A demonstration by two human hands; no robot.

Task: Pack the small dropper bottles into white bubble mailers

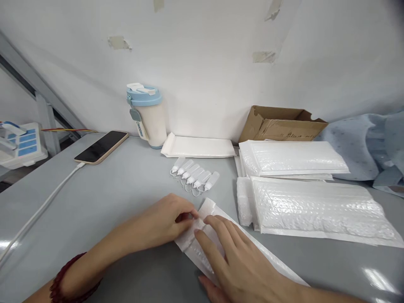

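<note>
A white bubble mailer (206, 248) lies at a slant on the table, its flap end pointing away from me. My left hand (173, 219) pinches the mailer's left side near the flap fold, thumb and index finger together. Spread over the mailer's top is my right hand (230, 256), fingers stretched out and the thumb by its near left edge. Part of the mailer is hidden under this hand. Just beyond it, several small clear squeeze bottles (193, 174) with white caps lie in a slanted row, touching neither hand.
Stacked bubble mailers (315, 206) lie to the right, before an open cardboard box (280, 124). Another white mailer (202, 146) rests by the wall. A cream tumbler (151, 122) with a blue lid stands left of it. A phone (101, 147) trails a white cable (47, 202) across the left side.
</note>
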